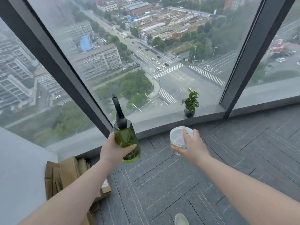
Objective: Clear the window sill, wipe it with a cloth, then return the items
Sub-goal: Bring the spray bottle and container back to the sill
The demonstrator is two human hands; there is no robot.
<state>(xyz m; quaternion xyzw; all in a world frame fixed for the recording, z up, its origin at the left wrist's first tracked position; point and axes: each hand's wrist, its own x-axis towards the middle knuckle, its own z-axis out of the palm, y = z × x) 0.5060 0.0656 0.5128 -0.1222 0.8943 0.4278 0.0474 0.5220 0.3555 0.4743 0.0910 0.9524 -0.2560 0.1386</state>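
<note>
My left hand (pixel 113 147) grips a green translucent spray bottle (pixel 125 137) with a long black nozzle, held in the air just in front of the grey window sill (pixel 162 118). My right hand (pixel 192 146) holds a clear round plastic container (pixel 178 138) with a lid, also in the air above the floor near the sill. A small leafy plant in a dark pot (pixel 190 104) stands on the sill to the right, close to the glass.
Flattened cardboard boxes (pixel 65 176) lie on the floor at the lower left beside a white surface (pixel 19 176). Dark window frames (pixel 246 57) rise from the sill. Grey carpet tiles (pixel 194 184) cover the floor; a shoe tip (pixel 181 219) shows at the bottom.
</note>
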